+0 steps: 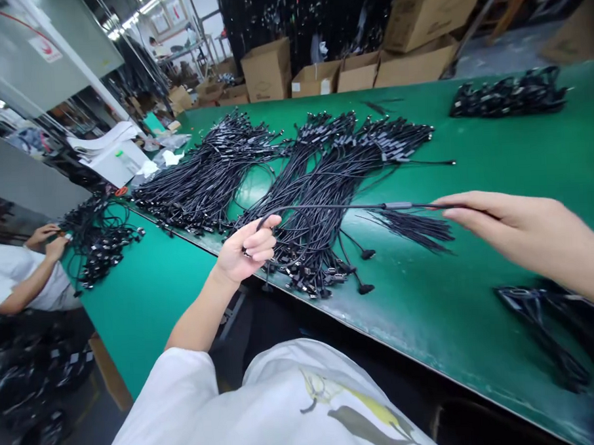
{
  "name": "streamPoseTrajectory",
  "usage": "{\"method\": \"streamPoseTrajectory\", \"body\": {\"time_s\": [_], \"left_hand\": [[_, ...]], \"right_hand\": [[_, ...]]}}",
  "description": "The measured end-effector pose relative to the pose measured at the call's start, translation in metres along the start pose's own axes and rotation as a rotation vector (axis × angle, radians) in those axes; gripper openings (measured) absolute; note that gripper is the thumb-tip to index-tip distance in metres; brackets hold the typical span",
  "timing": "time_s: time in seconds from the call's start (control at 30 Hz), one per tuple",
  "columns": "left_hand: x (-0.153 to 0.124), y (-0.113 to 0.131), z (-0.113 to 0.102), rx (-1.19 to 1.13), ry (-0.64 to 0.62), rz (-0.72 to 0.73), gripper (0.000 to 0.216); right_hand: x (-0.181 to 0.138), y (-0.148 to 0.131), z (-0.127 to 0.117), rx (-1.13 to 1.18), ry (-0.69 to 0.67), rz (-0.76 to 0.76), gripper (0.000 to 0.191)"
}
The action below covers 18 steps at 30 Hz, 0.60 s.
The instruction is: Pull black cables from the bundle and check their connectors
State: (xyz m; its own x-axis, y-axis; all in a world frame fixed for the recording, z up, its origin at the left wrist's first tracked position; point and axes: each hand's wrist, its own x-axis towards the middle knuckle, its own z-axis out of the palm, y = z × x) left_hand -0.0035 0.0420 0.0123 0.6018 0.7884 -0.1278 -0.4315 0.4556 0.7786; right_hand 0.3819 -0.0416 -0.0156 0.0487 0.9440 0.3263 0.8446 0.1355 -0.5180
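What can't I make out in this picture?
In the head view:
Right end of the held cable: hidden by the right hand.
Black cable bundle, lower right: details blurred.
Head of the co-worker: cut off by the left edge.
Writing on the notice: too small.

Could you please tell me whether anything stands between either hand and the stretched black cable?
Nothing visible does: the left hand and right hand both grip the cable. The piled cables show behind it, on the green table.

Green table [429, 315] | black cable heaps [320, 189] | thin strands [418, 228] | dark bundles [511, 96]
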Motion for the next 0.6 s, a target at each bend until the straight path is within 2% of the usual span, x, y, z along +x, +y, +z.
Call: {"method": "streamPoseTrajectory", "body": {"time_s": [0.07, 0.13, 0.17, 0.23, 0.3, 0.33, 0.4, 0.47, 0.53, 0.57, 0.6], "left_hand": [[0.006, -0.001, 0.003, -0.004, 0.072, 0.082, 0.031], [0.014, -0.009, 0.009, 0.056, 0.096, 0.15, 0.03], [0.018, -0.016, 0.012, 0.127, 0.092, 0.181, 0.029], [0.025, -0.033, 0.021, 0.366, 0.035, 0.259, 0.03], [0.025, -0.051, 0.03, 0.672, -0.115, 0.337, 0.033], [0.024, -0.059, 0.033, 0.813, -0.204, 0.362, 0.034], [0.018, -0.068, 0.035, 1.023, -0.336, 0.356, 0.036], [0.013, -0.07, 0.033, 1.116, -0.374, 0.302, 0.037], [0.01, -0.069, 0.029, 1.069, -0.381, 0.214, 0.037], [0.009, -0.068, 0.028, 0.976, -0.381, 0.177, 0.038], [0.009, -0.068, 0.027, 0.842, -0.37, 0.151, 0.039]], "right_hand": [[-0.012, -0.013, 0.009, -0.138, 0.121, -0.09, 0.049], [-0.025, -0.034, 0.022, -0.321, 0.193, -0.277, 0.041], [-0.031, -0.047, 0.03, -0.385, 0.174, -0.39, 0.038], [-0.042, -0.074, 0.044, -0.392, 0.026, -0.587, 0.034], [-0.045, -0.097, 0.053, -0.288, -0.13, -0.675, 0.033], [-0.044, -0.105, 0.055, -0.24, -0.162, -0.667, 0.032], [-0.037, -0.114, 0.054, -0.166, -0.142, -0.586, 0.032], [-0.029, -0.114, 0.051, -0.076, -0.085, -0.457, 0.032], [-0.021, -0.108, 0.053, 0.082, -0.001, -0.315, 0.027], [-0.018, -0.105, 0.058, 0.18, 0.075, -0.236, 0.023], [-0.015, -0.103, 0.065, 0.287, 0.153, -0.158, 0.027]]}}
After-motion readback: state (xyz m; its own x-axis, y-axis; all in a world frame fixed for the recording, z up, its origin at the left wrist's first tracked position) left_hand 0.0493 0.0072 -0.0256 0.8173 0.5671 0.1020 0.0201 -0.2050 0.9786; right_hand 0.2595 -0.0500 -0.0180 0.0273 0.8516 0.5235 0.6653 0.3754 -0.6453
